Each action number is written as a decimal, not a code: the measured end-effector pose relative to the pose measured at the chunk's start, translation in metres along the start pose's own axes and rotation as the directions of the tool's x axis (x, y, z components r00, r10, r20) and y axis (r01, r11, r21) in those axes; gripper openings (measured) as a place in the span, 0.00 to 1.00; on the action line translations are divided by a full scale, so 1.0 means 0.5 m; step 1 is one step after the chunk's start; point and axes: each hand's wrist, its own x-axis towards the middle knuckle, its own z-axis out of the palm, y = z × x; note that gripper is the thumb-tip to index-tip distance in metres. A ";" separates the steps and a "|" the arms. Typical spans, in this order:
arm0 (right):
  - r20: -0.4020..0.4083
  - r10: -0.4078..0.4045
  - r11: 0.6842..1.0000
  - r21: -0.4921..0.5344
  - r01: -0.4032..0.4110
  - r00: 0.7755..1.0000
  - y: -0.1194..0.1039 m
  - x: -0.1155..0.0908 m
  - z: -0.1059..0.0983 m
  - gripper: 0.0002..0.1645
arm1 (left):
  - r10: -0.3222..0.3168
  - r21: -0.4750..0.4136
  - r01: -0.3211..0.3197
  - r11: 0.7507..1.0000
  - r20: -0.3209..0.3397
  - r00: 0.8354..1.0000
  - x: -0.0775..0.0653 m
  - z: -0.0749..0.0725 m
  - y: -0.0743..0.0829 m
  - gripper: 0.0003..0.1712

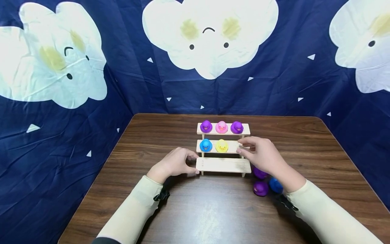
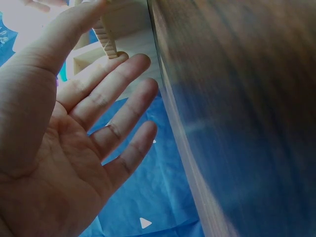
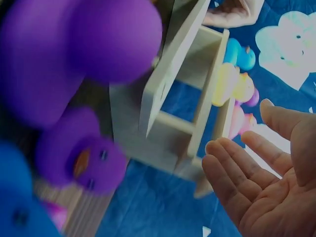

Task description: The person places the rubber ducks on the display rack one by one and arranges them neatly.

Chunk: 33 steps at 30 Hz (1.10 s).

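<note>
A three-step wooden stand [image 1: 223,165] is on the table. My left hand [image 1: 176,162] is at the left end of its lowest step, thumb at the front edge and index fingertip at the back, pinching the board; the other fingers extend loosely in the left wrist view. At the right end of the middle step is my right hand [image 1: 264,152], fingers extended and nothing in it. On that step sit a blue rubber duck [image 1: 206,145] and a yellow rubber duck [image 1: 221,146]. The top step bears a pink duck [image 1: 221,127] between two purple ducks [image 1: 206,126].
Right of the stand, partly under my right forearm, lie purple ducks [image 1: 260,188] and a blue duck [image 1: 276,185]. A bit of pink [image 3: 55,213] shows beside them in the right wrist view. Dark blue cloth [image 1: 128,84] with clouds hangs behind the brown table [image 1: 152,135].
</note>
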 end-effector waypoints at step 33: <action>0.113 0.143 0.988 -0.077 -0.135 0.983 0.187 -0.154 -0.113 0.18 | 0.015 0.008 -0.015 1.000 0.000 1.000 0.000 0.002 -0.003 0.25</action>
